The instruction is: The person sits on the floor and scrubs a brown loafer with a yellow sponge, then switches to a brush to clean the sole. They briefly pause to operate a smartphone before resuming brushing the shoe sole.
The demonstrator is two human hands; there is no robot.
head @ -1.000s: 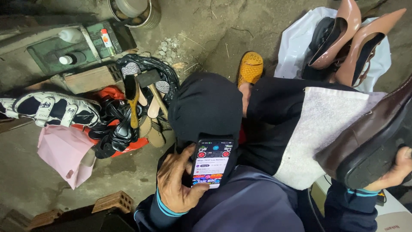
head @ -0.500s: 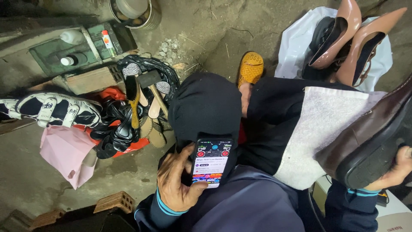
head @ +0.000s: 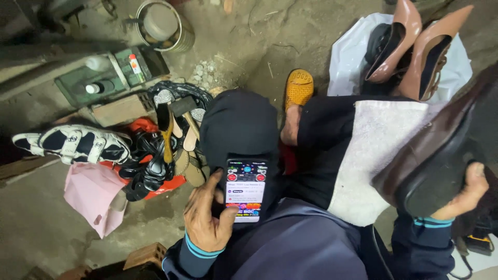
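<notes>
Brown leather shoe [head: 436, 155] rests sole-up on the towel [head: 373, 155] over the lap, right hand [head: 464, 194] clamped around its toe; left hand [head: 205, 215] grips a lit phone [head: 245, 189]. With eyes on the screen, the shoe could slide off. Beyond, sandals [head: 150, 166], sneaker [head: 72, 145] and pink heels [head: 415, 49] crowd the dirt floor [head: 244, 41].

Lit phone screen [head: 245, 191], seemingly red-and-white, on lap.

Bare, dim dirt floor [head: 249, 41]
</notes>
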